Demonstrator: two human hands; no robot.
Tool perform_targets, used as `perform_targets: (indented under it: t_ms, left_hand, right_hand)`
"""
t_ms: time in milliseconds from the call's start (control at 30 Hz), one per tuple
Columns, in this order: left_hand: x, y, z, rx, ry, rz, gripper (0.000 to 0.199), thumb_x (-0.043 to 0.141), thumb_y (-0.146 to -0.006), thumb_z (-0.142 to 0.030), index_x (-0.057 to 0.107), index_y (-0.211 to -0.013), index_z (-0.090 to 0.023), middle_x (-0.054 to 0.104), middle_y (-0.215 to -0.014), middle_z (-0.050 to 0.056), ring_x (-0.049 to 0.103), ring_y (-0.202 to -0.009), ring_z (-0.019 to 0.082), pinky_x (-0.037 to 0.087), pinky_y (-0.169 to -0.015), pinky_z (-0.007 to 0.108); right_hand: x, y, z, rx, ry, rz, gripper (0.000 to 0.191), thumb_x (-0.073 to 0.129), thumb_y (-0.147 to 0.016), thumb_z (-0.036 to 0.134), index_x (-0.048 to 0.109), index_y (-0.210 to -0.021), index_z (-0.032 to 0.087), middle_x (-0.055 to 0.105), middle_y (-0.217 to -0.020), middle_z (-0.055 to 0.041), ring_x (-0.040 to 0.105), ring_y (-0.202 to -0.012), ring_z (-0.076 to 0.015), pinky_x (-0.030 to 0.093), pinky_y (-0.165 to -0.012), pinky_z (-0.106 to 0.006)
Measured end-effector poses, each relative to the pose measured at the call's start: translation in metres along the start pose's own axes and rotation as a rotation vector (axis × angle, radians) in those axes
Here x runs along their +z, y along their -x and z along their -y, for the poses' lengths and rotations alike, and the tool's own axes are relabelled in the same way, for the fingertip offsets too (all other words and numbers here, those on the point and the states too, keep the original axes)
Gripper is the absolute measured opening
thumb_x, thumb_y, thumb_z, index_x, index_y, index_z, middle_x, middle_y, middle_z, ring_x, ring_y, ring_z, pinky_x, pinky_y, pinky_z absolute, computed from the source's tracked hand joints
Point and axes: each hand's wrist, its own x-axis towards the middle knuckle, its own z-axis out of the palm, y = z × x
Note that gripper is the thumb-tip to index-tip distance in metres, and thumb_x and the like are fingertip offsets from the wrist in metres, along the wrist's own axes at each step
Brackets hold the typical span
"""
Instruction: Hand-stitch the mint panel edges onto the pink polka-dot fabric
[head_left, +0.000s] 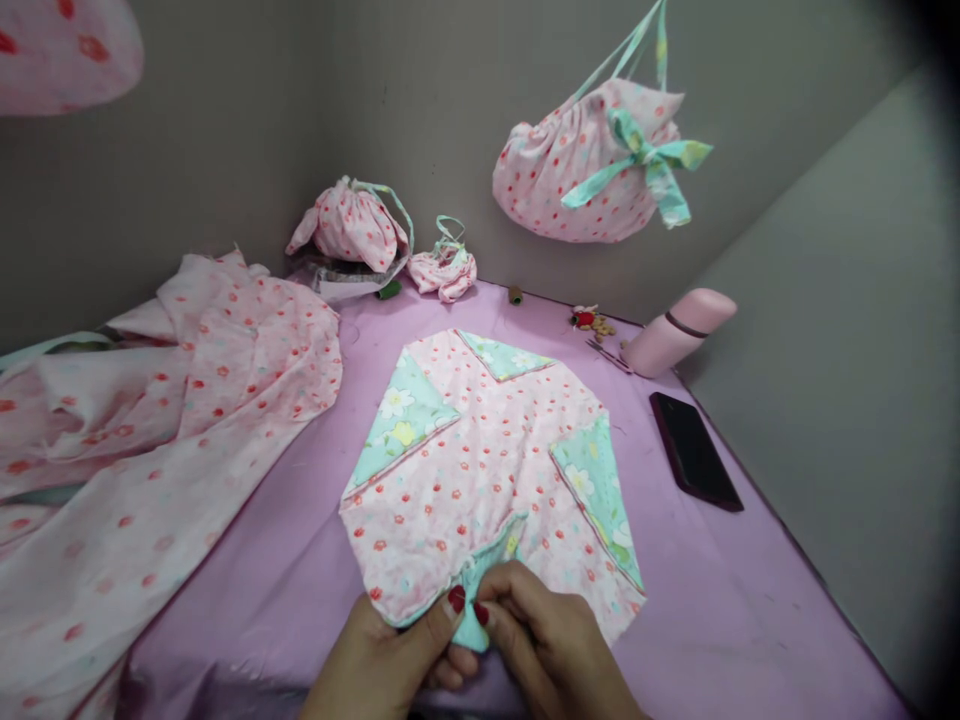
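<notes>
A pink floral fabric piece [480,460] lies spread on the table, with mint-green flowered triangles [592,480] folded over at its corners. At the near edge, my left hand [405,640] pinches the green corner flap [472,632] between thumb and fingers. Close beside it, my right hand [547,630] is closed at the same flap, thumb and forefinger pressed together. The cloth is gathered and puckered around the fingertips. Whether a needle or thread sits in the right fingers is too small to tell.
More pink floral cloth [247,360] is heaped at left. Small drawstring pouches [356,225] stand at the back, and a pouch with a green bow [585,170] hangs above. A pink bottle [679,335], small scissors [609,355], a thread spool [515,296] and a phone [694,450] lie rightward.
</notes>
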Motion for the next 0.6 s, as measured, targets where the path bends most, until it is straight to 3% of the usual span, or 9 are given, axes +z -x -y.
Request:
perform_targets:
  t_ms: [133,267,367,467,600]
  left_hand:
    - [-0.002,-0.003,0.001,-0.007,-0.058,0.049,0.035,0.071,-0.058,-0.048,0.069,-0.069,-0.015,0.067,-0.053,0.001,0.058,-0.049,0.013,0.045,-0.049,0.021]
    - [-0.003,-0.006,0.001,0.000,-0.050,0.093,0.036,0.070,-0.059,-0.048,0.070,-0.073,-0.015,0.068,-0.057,0.002,0.058,-0.051,0.013,0.045,-0.050,0.022]
    - [-0.001,-0.005,0.001,0.035,-0.039,0.121,0.028,0.071,-0.061,-0.044,0.069,-0.066,-0.016,0.065,-0.052,-0.001,0.057,-0.050,0.013,0.044,-0.050,0.021]
    - [0.000,-0.003,0.002,0.056,-0.054,0.073,0.026,0.072,-0.060,-0.042,0.068,-0.059,-0.016,0.063,-0.049,-0.002,0.056,-0.048,0.013,0.043,-0.048,0.021]
    - [0.000,-0.003,0.004,0.034,-0.083,0.051,0.028,0.069,-0.062,-0.044,0.068,-0.062,-0.016,0.065,-0.049,0.000,0.056,-0.046,0.014,0.043,-0.048,0.023]
  right_hand:
    - [0.005,0.000,0.002,0.081,0.128,-0.008,0.011,0.038,-0.081,0.012,0.042,-0.083,0.022,0.059,-0.059,0.0051,0.057,-0.051,-0.0095,0.037,-0.045,-0.015]
    - [0.011,-0.002,0.003,0.066,0.126,-0.002,0.009,0.034,-0.085,0.017,0.041,-0.086,0.023,0.060,-0.058,0.0046,0.058,-0.049,-0.0105,0.038,-0.044,-0.015]
    - [0.012,-0.004,0.006,0.046,0.114,0.007,0.006,0.036,-0.086,0.020,0.041,-0.087,0.023,0.062,-0.060,0.0038,0.060,-0.050,-0.0109,0.039,-0.045,-0.015]
    - [0.010,-0.006,0.011,-0.020,0.211,-0.009,0.012,0.033,-0.085,0.015,0.043,-0.083,0.022,0.060,-0.055,0.0052,0.058,-0.045,-0.0092,0.037,-0.042,-0.014]
    - [0.003,-0.006,0.016,-0.182,0.523,-0.082,0.021,0.032,-0.085,0.016,0.049,-0.074,0.021,0.057,-0.061,0.0013,0.055,-0.044,-0.0096,0.035,-0.039,-0.016]
